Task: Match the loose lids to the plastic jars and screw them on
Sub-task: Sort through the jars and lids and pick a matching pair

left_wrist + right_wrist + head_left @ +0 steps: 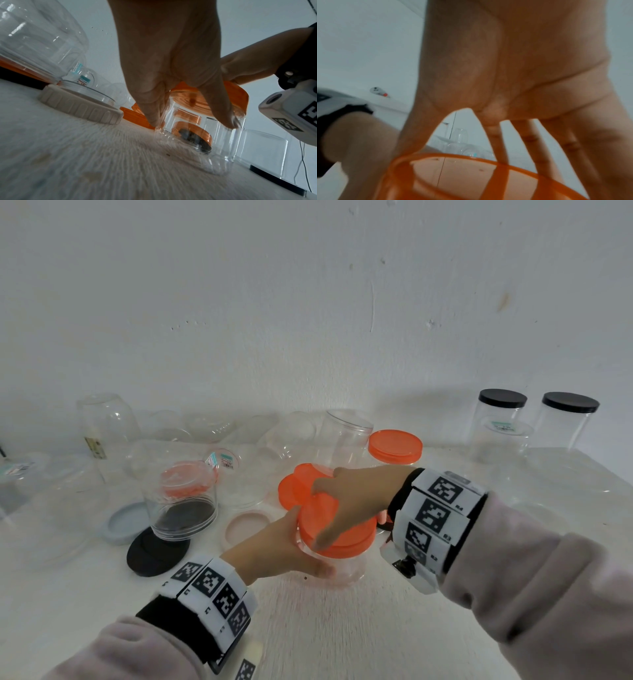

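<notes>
Orange lid (337,537) going onto the clear jar (337,568) at the table's (342,628) front.
Left hand (274,549) grips the jar, right hand (352,498) clasps the lid; a tilted start could cross the threads, or the smooth jar could slip.

held jar (337,563) front centre on bench (342,628), lid (342,537) on it, loose lids (150,553) left, two capped jars (501,422) back right

Head view: high above the desk (342,628), looking forward and down toward the far edge and the wall. Left wrist view: low, almost at desk level, close behind the fingers, facing the orange-lidded jar (214,121). Right wrist view: just above that same lid (471,175), very near, blurred; shared by all three.
</notes>
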Demonstrator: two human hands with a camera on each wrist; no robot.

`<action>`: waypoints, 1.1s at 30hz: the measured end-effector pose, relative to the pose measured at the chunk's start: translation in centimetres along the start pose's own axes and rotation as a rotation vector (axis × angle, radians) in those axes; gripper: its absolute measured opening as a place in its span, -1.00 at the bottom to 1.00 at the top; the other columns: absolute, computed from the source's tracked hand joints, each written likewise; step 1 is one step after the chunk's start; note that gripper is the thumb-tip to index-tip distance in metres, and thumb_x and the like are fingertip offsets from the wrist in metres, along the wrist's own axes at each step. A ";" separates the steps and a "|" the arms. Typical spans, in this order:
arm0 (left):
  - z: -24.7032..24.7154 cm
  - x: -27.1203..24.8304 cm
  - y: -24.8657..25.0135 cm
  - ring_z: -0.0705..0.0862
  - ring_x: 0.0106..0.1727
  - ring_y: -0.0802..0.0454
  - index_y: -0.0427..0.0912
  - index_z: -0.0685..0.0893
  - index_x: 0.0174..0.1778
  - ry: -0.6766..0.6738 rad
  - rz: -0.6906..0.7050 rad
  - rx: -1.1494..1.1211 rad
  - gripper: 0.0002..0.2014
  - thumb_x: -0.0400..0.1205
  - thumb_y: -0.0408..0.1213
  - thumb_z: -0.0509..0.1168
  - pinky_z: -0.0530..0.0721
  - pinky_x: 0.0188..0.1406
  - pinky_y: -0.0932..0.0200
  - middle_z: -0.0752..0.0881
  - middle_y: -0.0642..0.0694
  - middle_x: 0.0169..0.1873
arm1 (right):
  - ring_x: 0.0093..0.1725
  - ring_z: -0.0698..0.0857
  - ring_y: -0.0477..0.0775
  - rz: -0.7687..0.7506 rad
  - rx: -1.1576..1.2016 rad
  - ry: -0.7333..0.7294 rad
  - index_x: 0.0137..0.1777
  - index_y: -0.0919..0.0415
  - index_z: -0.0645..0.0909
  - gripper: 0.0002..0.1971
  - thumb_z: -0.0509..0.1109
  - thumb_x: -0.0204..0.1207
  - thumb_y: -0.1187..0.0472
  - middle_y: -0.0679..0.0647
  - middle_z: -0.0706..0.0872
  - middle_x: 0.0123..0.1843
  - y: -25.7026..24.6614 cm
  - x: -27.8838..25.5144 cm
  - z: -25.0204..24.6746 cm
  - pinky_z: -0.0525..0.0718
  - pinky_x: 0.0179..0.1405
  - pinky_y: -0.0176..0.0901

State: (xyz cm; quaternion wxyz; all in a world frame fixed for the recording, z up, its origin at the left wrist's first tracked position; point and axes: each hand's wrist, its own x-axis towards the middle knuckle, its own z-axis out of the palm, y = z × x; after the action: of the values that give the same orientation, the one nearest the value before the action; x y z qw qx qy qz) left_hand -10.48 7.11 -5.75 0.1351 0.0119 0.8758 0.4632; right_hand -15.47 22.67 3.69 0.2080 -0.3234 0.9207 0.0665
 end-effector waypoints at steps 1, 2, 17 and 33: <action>0.0 0.0 0.0 0.57 0.35 0.11 0.08 0.24 0.59 0.001 0.000 0.010 0.01 0.28 -0.20 0.68 0.56 0.38 0.07 0.61 0.14 0.33 | 0.12 0.49 0.09 0.024 -0.003 0.022 0.61 -0.12 0.17 0.00 0.35 0.24 -0.56 0.02 0.38 0.48 -0.1 0.1 0.2 0.51 0.01 -0.01; 0.0 0.0 0.0 0.58 0.33 0.12 0.09 0.24 0.59 0.000 0.000 0.018 0.01 0.28 -0.19 0.68 0.57 0.36 0.10 0.61 0.15 0.32 | 0.12 0.49 0.10 0.043 -0.010 0.025 0.62 -0.09 0.16 0.02 0.33 0.23 -0.58 0.06 0.38 0.49 -0.2 0.1 0.3 0.51 0.02 0.00; 0.0 0.1 -0.2 0.57 0.34 0.15 0.08 0.26 0.57 -0.007 0.013 0.003 0.01 0.27 -0.17 0.69 0.56 0.38 0.08 0.60 0.18 0.31 | 0.26 0.51 0.16 0.040 -0.014 0.023 0.64 -0.14 0.11 0.02 0.33 0.25 -0.57 0.07 0.33 0.56 -0.3 -0.1 0.5 0.53 0.10 0.04; 0.1 0.0 -0.1 0.56 0.33 0.16 0.08 0.21 0.61 -0.007 0.026 0.032 0.03 0.29 -0.16 0.68 0.56 0.32 0.17 0.58 0.17 0.33 | 0.28 0.52 0.19 0.062 0.063 0.070 0.62 -0.08 0.16 0.03 0.28 0.24 -0.61 0.12 0.33 0.53 -0.2 0.3 1.5 0.50 0.03 0.00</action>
State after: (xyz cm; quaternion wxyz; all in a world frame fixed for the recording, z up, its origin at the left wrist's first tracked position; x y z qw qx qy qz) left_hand -10.49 7.12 -5.84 0.1318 0.0267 0.8824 0.4509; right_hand -15.04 22.76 2.17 0.1836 -0.2902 0.9386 0.0325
